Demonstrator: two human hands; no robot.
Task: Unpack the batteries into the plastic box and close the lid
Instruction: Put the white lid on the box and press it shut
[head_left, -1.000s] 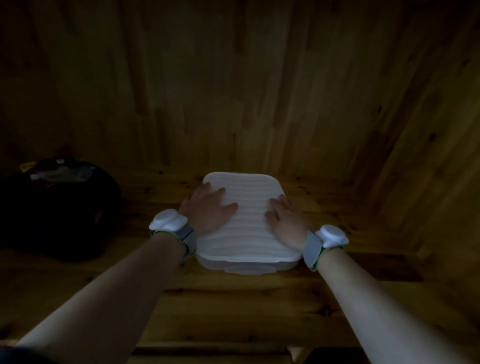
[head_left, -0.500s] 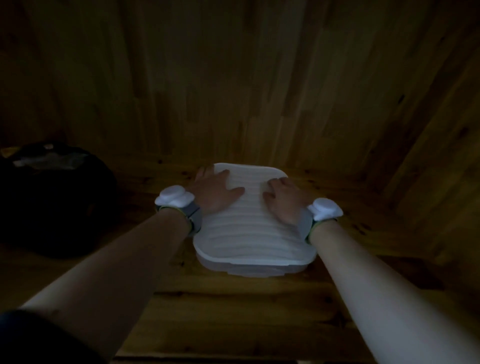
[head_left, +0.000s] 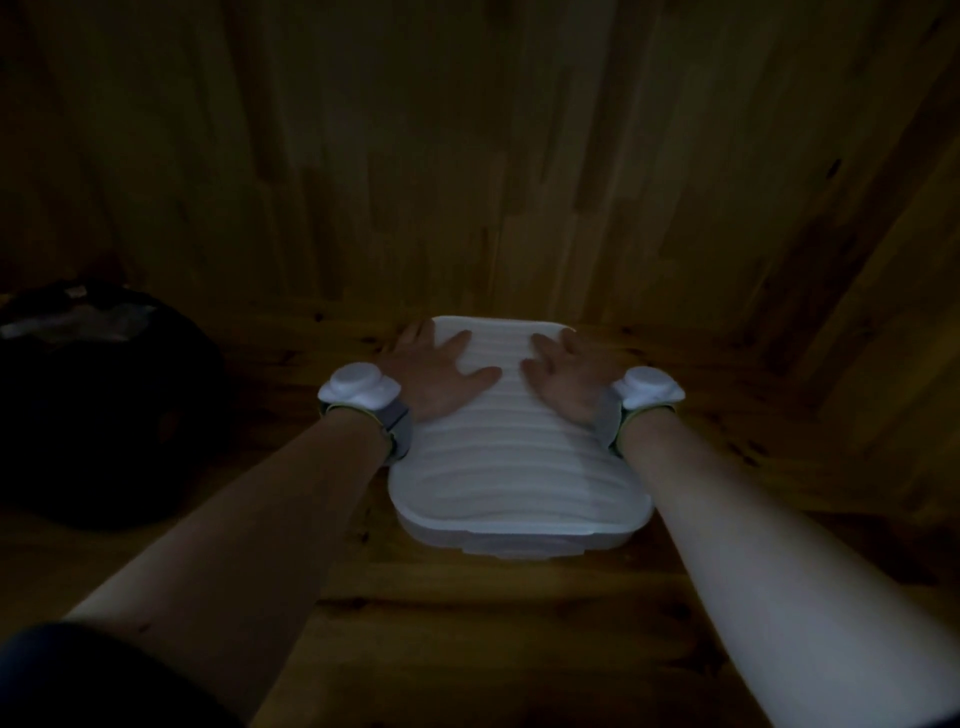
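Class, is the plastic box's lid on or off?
On. The ribbed lid covers the box; left hand and right hand lie flat on it.

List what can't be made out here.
1. Head view: the batteries, hidden by the white lid over the plastic box.
2. Head view: whether the lid is latched; left hand and right hand lie flat on it, and the light is dim.
3. Head view: what the dark object at left is; too dim, cut by the frame edge.
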